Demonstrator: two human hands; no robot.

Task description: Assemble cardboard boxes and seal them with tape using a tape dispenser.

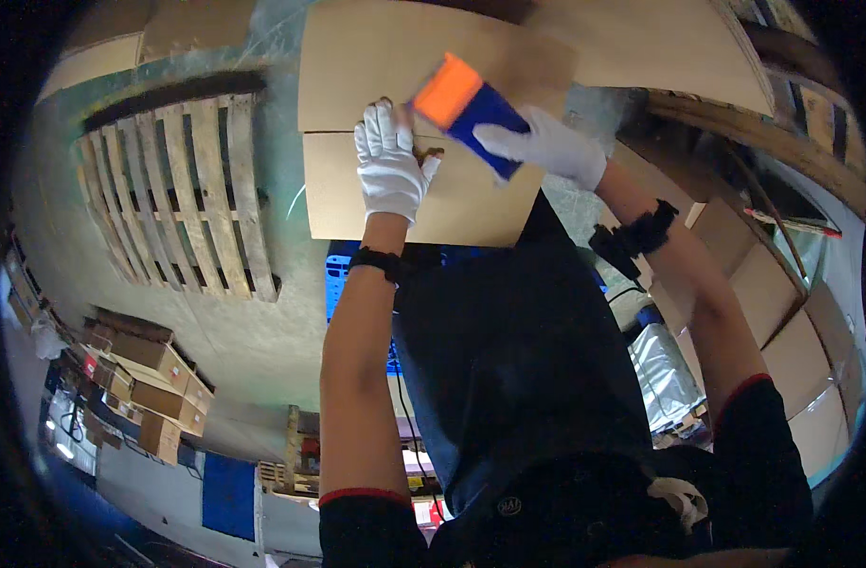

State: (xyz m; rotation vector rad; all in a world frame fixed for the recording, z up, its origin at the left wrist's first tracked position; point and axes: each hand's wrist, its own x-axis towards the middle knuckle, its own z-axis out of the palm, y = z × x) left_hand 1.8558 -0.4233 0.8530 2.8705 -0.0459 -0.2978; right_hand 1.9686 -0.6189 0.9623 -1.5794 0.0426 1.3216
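In the head view, a flat brown cardboard box [423, 123] lies in front of the person, its two top flaps meeting along a straight seam that runs from the left edge toward the middle. The left hand [390, 166], in a white glove, lies palm down across that seam near the box's middle, fingers spread and pressing flat on the cardboard, pinching nothing. The right hand [546, 144], also in a white glove, is closed around a tape dispenser [469, 112] with a blue body and an orange end; the dispenser is tilted, orange end up and to the left, just beside the left hand's fingertips and over the seam. It is slightly blurred, so I cannot tell whether it touches the cardboard. A dark strap sits on each wrist. The box's near edge lies close to the person's dark apron, and its left edge borders bare greenish floor. Beyond that strip of floor, well apart from the box, lies a wooden pallet [191, 194]. More flat cardboard sheets [641, 47] overlap past the box's far right corner, and stacked cartons [783, 322] crowd the right side.
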